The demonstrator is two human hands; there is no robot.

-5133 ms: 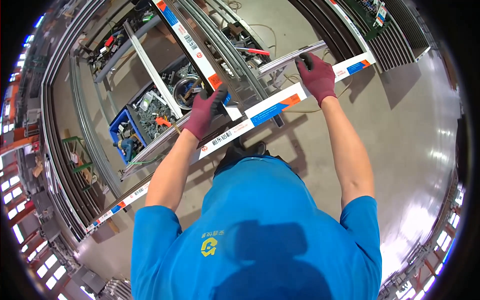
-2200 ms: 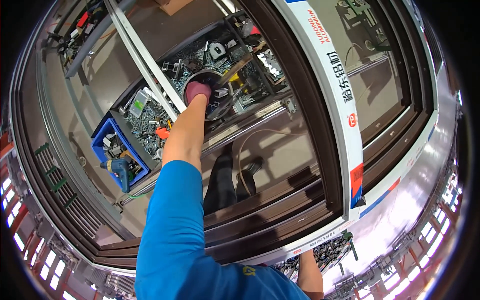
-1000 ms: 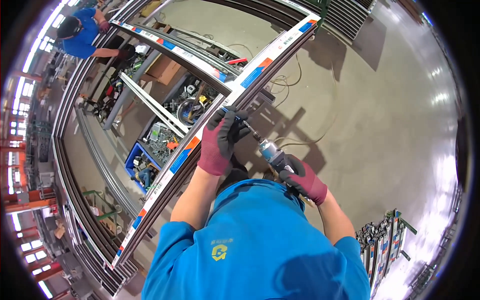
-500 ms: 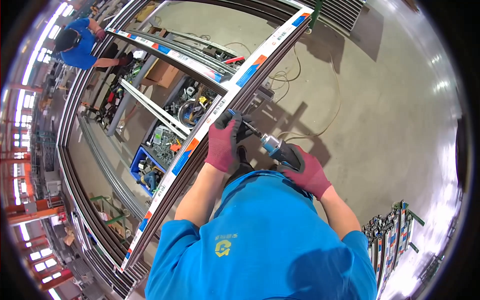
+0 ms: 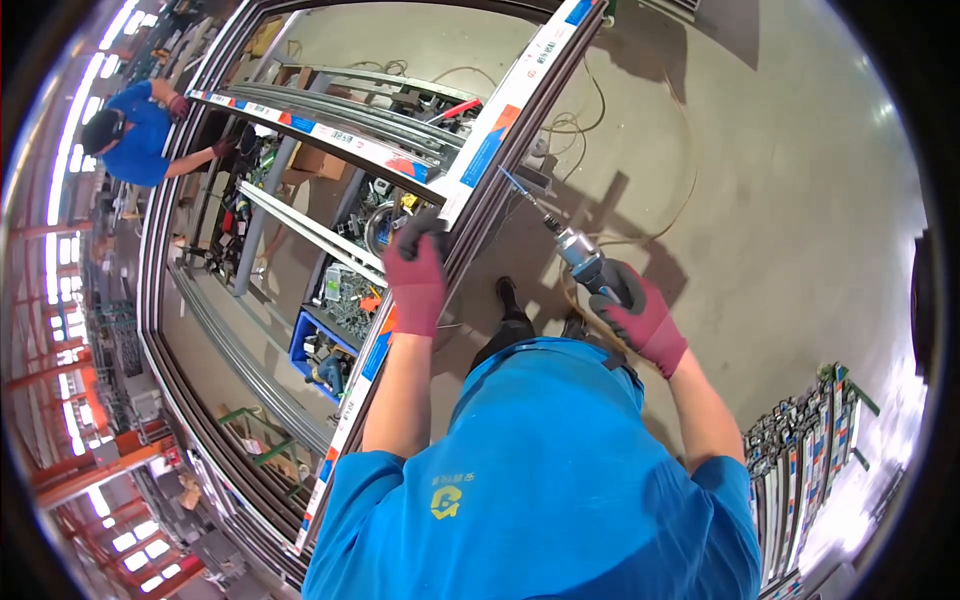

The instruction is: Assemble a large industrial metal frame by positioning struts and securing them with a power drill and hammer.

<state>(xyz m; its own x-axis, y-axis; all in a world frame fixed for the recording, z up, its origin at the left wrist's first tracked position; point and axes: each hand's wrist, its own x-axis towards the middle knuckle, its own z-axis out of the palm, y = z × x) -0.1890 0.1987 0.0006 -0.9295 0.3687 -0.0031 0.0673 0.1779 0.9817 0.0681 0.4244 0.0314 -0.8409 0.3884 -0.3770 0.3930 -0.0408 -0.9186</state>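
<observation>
My right hand [image 5: 645, 318], in a maroon glove with dark palm and fingers, is wrapped round a drill [image 5: 582, 255] with a silver front and dark body. Its long thin bit [image 5: 532, 200], bluish toward the tip, points up and left, close beside the frame's dark edge. My left hand [image 5: 416, 285], gloved alike, is over the frame rail [image 5: 372, 372] with its fingers curled in. Whether anything small is inside them, or whether they grip the rail, is hidden. White, blue and orange protective film covers the rail's top face.
A crossbar [image 5: 340, 140] joins the large frame. Beneath lie a blue bin [image 5: 300, 340] of tools and loose hardware [image 5: 350, 300]. A hose [image 5: 690, 190] curves over the floor. Another person [image 5: 140, 135] works at the far left. Stacked profiles [image 5: 800, 470] stand at lower right.
The drill and my right hand have moved right, away from my left hand. My left hand has left the bit and moved left over the rail, its fingers now curled.
</observation>
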